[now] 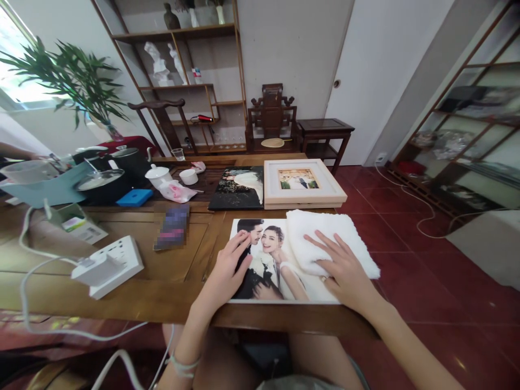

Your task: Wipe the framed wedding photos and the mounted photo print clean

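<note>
A large photo print (pixel 260 271) of a couple lies flat at the table's front edge. Over its right part lies a folded white towel (pixel 345 233), which covers that side of the picture and reaches past it. My right hand (pixel 339 265) rests on the towel with its fingers spread. On the picture's left edge lies my left hand (pixel 231 265), its fingers stretched out and the thumb apart. Behind the print are a dark photo panel (pixel 238 197) and a light wooden picture frame (pixel 304 201) with a small photo in its middle.
To the left sit a white power strip (pixel 117 265) with cables, a small open box (pixel 77 225) and a blue box (pixel 135 197). Pots (pixel 101 184) and a white lidded bowl (pixel 158 174) stand farther back. Red floor tiles (pixel 430 276) lie beyond the table's right end.
</note>
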A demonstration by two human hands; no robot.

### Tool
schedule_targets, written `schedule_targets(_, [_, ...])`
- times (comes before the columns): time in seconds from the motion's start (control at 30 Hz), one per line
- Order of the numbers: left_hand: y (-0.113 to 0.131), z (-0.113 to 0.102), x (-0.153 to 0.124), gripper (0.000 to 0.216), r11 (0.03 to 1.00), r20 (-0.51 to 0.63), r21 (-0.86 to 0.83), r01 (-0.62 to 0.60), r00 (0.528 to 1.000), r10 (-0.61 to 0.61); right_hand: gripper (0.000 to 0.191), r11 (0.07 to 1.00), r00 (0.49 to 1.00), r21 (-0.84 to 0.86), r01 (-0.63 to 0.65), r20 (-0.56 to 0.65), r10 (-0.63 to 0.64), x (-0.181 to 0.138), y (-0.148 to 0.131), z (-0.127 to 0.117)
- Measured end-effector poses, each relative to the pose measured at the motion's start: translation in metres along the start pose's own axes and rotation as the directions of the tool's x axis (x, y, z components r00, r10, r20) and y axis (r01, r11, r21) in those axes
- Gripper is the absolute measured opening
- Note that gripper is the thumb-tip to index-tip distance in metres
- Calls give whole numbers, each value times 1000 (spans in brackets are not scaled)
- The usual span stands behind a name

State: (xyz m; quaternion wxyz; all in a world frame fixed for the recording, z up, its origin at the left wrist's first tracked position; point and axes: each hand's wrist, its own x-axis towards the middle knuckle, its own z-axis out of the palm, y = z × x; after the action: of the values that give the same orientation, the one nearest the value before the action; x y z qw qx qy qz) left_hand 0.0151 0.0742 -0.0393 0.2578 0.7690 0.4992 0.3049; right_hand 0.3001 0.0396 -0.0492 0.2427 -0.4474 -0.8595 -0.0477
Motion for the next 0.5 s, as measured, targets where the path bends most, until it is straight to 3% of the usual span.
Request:
schedule_targets(0.23, [0,-1,1,38,993,-45,-116,28,998,-33,32,1000,999,-11,-3,-42,3,-2,4,1])
schedule_targets(0.5, [-13,4,7,42,994,-45,104,-44,998,49,36,999,997,-54,-4,-82,-1,0,6,4])
